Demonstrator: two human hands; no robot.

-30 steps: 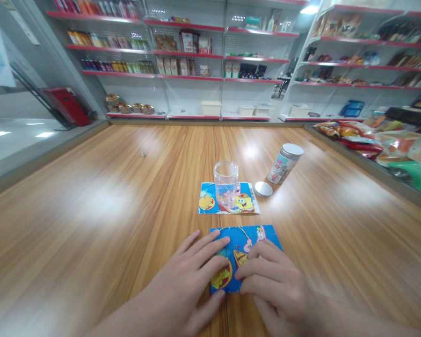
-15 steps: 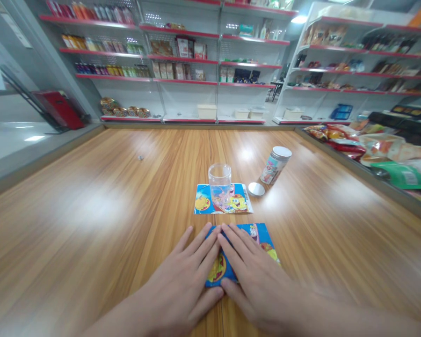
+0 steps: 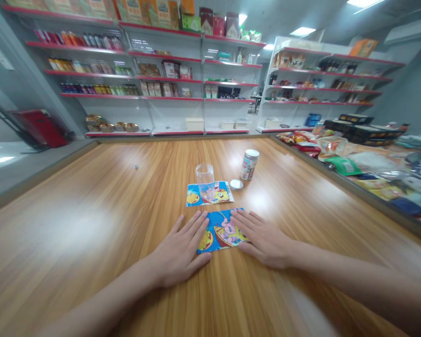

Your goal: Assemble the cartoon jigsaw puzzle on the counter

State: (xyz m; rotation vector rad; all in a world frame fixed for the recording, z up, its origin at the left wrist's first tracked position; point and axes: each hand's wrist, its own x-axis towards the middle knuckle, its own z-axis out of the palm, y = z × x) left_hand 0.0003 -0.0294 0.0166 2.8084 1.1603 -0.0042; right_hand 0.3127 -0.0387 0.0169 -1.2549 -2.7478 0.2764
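Note:
On the wooden table a blue cartoon-printed sheet lies between my two hands. My left hand rests flat on its left edge, fingers stretched out. Across from it, my right hand lies open over the right edge, covering part of the print. Just beyond is a second cartoon sheet, with a clear jar standing upright on it. To the right of that sheet sits a flat round silver lid. A printed can with a silver top stands upright behind the lid.
A tiny shiny object lies at the far left of the wooden table. Packaged goods are heaped past the right edge. Store shelves line the back, and a red hand truck stands at the left.
My hands have moved apart from the middle of the sheet toward its left and right edges, uncovering the print. The camera view has tilted up and shifted right.

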